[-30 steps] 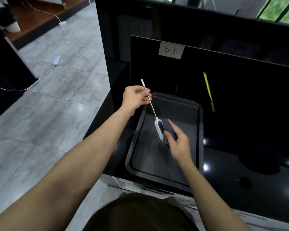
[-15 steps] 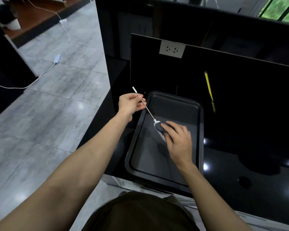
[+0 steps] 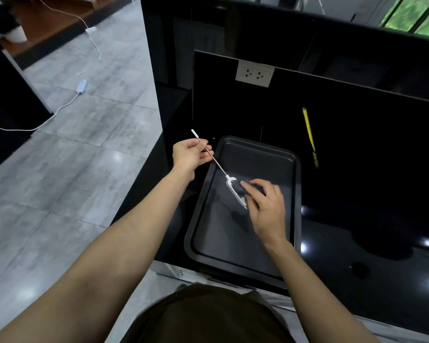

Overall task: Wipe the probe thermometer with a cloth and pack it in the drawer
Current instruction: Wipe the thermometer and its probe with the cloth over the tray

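On the glossy black surface (image 3: 357,219) lies a dark tray (image 3: 233,243), with a yellow stick (image 3: 308,134) beyond its far right corner. Above the tray, the left hand (image 3: 190,154) pinches the metal stem of the thermometer (image 3: 233,188) between curled fingers. The right hand (image 3: 268,209) presses a small dark cloth (image 3: 240,188) against the thermometer's white handle, fingers closed on it.
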